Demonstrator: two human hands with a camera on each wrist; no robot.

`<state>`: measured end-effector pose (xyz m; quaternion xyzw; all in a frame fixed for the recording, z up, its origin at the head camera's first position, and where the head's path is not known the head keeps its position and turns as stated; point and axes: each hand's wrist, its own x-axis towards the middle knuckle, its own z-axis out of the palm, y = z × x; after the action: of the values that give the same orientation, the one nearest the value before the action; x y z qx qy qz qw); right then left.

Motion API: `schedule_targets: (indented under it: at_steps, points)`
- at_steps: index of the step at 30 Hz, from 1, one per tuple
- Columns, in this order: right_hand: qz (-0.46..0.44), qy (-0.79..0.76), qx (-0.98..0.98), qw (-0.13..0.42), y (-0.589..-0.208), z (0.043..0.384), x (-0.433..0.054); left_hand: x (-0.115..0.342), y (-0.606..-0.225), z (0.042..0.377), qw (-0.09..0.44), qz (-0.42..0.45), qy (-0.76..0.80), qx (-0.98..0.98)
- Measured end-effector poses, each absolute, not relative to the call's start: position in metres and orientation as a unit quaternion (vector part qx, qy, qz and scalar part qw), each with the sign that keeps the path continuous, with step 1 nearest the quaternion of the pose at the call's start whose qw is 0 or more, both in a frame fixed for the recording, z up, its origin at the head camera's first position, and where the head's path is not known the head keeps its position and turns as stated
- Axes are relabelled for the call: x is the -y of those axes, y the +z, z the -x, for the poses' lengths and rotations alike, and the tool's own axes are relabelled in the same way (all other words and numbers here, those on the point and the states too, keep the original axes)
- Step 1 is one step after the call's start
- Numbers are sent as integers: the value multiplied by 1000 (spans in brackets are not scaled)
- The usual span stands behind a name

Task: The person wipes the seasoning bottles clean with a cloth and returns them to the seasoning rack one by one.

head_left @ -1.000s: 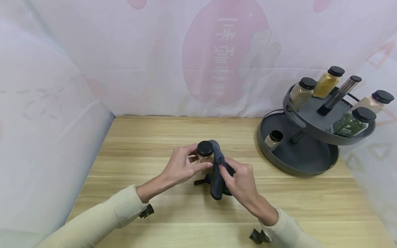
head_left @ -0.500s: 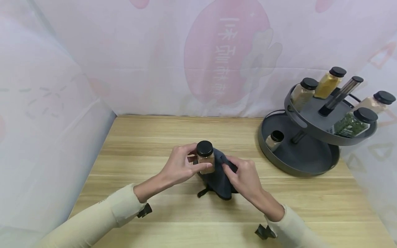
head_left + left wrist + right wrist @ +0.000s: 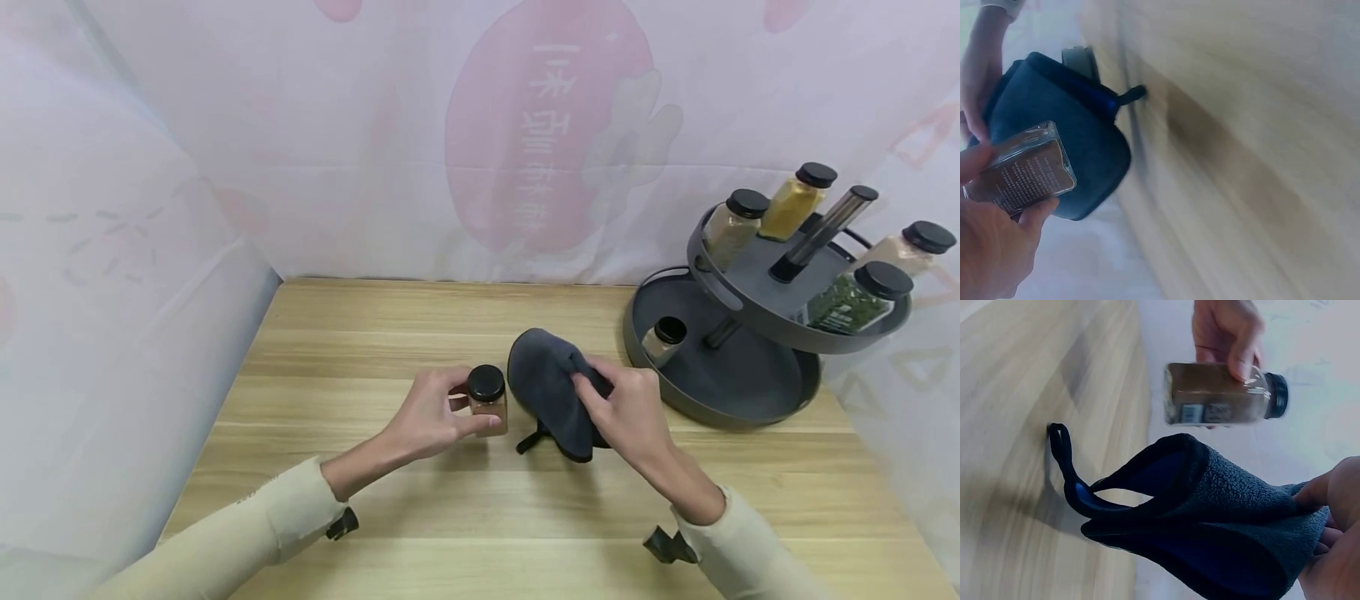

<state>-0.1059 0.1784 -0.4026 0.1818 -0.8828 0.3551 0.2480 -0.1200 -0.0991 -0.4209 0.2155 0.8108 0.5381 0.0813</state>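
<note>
My left hand (image 3: 435, 414) grips a clear spice jar (image 3: 489, 418) of brown powder by its sides, its black lid uppermost. In the right wrist view the jar (image 3: 1216, 394) is seen whole, a barcode label on one face. A dark grey cleaning cloth (image 3: 547, 392) with black edging and a hanging loop (image 3: 1060, 447) is pinched between the thumb and fingers of my right hand (image 3: 626, 408). Its folds hang down beside the jar, with a gap between the two in the head view. Both jar and cloth are held above the wooden table (image 3: 360, 333).
A two-tier dark grey turntable rack (image 3: 720, 417) stands at the right. Several black-lidded spice jars sit on its upper tier (image 3: 757, 267), among them one of green herbs (image 3: 847, 304). One small jar (image 3: 663, 340) is on the lower tier. A printed cloth backdrop (image 3: 360, 167) closes off the back.
The cloth has come away from the jar, moving right with my right hand and spreading wider. My left hand has shifted the jar slightly down and left in the head view.
</note>
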Motion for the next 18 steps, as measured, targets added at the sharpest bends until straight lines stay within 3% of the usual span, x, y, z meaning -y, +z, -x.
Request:
schedule_targets:
  at_steps: [18]
  points:
    - [-169,328,881,296,-393,107,-202,108,-466,126,106,-220,474,-846]
